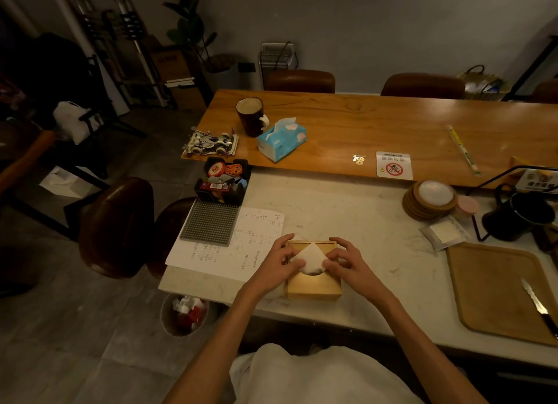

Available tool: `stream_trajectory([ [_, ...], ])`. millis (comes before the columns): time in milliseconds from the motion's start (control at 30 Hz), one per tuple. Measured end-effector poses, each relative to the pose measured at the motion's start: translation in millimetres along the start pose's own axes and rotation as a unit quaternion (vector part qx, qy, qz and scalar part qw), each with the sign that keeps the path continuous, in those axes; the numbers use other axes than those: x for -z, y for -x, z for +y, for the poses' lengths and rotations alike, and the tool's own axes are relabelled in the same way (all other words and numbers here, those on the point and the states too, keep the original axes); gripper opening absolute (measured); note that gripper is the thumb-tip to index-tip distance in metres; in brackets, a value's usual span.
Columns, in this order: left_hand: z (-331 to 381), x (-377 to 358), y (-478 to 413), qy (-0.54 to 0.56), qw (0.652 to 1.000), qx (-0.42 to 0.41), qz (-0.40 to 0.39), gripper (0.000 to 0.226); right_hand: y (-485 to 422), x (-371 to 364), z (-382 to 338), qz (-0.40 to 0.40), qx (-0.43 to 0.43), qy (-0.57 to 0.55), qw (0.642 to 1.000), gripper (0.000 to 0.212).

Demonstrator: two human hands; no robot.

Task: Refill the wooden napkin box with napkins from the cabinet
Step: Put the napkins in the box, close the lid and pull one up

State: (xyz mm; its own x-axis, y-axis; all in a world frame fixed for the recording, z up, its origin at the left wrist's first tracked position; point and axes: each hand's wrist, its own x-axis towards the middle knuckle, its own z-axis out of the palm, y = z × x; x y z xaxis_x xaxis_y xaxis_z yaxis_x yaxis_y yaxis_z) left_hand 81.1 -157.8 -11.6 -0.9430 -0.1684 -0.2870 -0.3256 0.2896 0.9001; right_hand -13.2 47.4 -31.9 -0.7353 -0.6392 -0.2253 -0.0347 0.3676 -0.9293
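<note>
- Resting under both hands, the marble counter [347, 210] carries the wooden napkin box [313, 284]; the cutting board [495, 289] lies well right of the grip, the handwritten sheet [229, 246] just left of it.
- Wooden napkin box: sits square between the wrists, lid on, its round opening partly covered by paper.
- Left hand [279, 260] and right hand [347, 260]: each pinches a lower corner of the napkin [311, 257], fingers curled narrow, remaining fingers on the box edges.
- Napkin: a folded white point stands above the opening. Judging by this, the step is dressing the top sheet; pull evenly, gently, keeping the box steady so it neither tears nor drags others out.
</note>
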Motion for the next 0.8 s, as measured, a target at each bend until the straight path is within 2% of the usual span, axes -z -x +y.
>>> stream_trajectory([
  [200,2,1,2,0.005,1.0,-0.002,0.003,0.019,1,0,-3,0.002,-0.002,-0.005,1.0,0.013],
  [333,6,2,3,0.016,1.0,0.001,0.005,0.008,1,-1,-5,0.003,-0.003,-0.006,1.0,0.012],
  [500,6,-1,5,0.027,0.999,-0.005,0.028,0.022,3,-2,-6,0.004,-0.004,-0.007,1.0,0.008],
  [633,5,-4,7,0.035,0.999,0.003,0.037,0.014,6,-4,-12,0.015,-0.013,-0.022,1.0,0.006],
  [700,9,-6,10,0.074,0.996,0.022,0.049,0.024,8,-6,-14,0.031,-0.026,-0.037,0.998,0.014],
  [800,9,-10,16,0.193,0.973,0.083,0.094,0.051,16,-14,-21,0.086,-0.083,-0.144,0.982,0.048],
])
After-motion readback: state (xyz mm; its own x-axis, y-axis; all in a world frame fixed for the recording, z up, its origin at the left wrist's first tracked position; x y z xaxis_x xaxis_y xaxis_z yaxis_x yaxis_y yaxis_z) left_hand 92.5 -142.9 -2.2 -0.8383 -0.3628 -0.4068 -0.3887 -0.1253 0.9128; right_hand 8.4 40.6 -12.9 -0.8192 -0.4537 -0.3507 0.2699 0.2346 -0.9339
